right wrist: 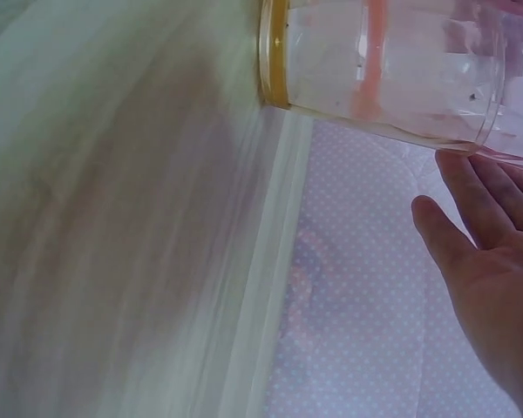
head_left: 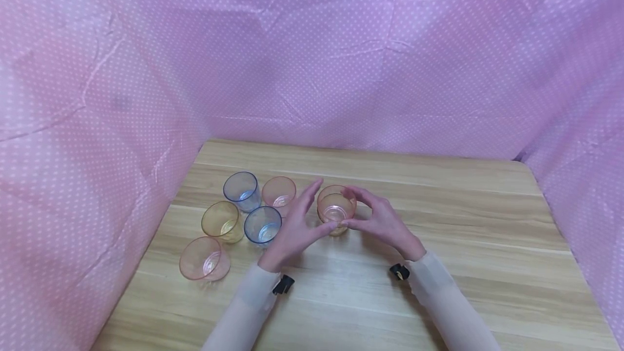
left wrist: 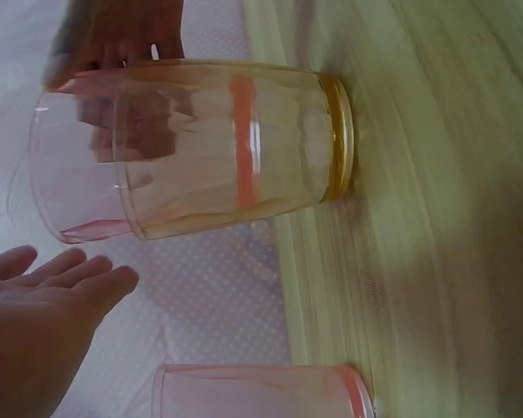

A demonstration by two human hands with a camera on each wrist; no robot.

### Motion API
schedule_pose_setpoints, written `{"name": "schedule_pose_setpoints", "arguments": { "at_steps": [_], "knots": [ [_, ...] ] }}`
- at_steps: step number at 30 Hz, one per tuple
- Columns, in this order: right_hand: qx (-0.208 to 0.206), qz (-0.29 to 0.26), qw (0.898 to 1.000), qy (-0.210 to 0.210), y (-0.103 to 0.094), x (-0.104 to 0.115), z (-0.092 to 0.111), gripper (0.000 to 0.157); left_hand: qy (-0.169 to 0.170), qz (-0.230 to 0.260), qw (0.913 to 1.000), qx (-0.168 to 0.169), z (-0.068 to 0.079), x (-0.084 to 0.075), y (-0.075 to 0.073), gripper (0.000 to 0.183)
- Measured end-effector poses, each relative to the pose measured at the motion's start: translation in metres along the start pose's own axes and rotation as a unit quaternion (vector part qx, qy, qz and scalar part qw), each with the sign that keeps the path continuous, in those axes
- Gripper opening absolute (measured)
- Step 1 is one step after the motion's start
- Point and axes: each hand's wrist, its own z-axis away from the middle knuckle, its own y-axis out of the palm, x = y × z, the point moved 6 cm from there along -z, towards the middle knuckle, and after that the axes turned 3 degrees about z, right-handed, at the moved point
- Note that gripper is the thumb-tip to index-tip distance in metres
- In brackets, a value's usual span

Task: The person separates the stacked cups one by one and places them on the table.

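Observation:
A clear pink cup (head_left: 336,197) sits nested inside a clear yellow cup (left wrist: 338,139), which stands upright on the table. My right hand (head_left: 382,222) holds the pink cup near its rim, fingers on the far side and thumb on the near side. On the opposite side, my left hand (head_left: 297,230) is spread, its fingers apart from the cups in the left wrist view. Its thumb tip comes close to the right thumb in front of the stack. Left of that hand stand a pink cup (head_left: 279,186) and a blue cup (head_left: 260,226).
Further left on the wooden table (head_left: 439,199) are another blue cup (head_left: 242,191), a yellow cup (head_left: 219,218) and a pink cup (head_left: 202,259), all upright. Pink dotted cloth (head_left: 341,69) hangs behind the table and along its sides.

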Motion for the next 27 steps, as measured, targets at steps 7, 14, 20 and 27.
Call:
{"name": "schedule_pose_setpoints", "arguments": {
  "at_steps": [7, 14, 20, 27],
  "knots": [
    [0.004, 0.017, 1.000, 0.021, 0.003, -0.003, 0.004, 0.090, -0.020, -0.012, 0.9994, 0.024, -0.007, 0.006, 0.004, 0.099],
    [0.016, 0.024, 0.999, 0.040, 0.007, -0.008, 0.004, 0.093, -0.022, -0.037, 0.9986, 0.033, -0.016, 0.004, 0.004, 0.099],
    [0.034, 0.033, 0.998, 0.044, 0.011, -0.014, 0.003, 0.093, -0.023, -0.085, 0.9953, 0.040, -0.020, 0.005, 0.006, 0.102],
    [0.042, 0.038, 0.997, 0.056, 0.013, -0.015, 0.003, 0.096, -0.023, -0.107, 0.9928, 0.047, -0.022, 0.003, 0.010, 0.101]
  ]
}}
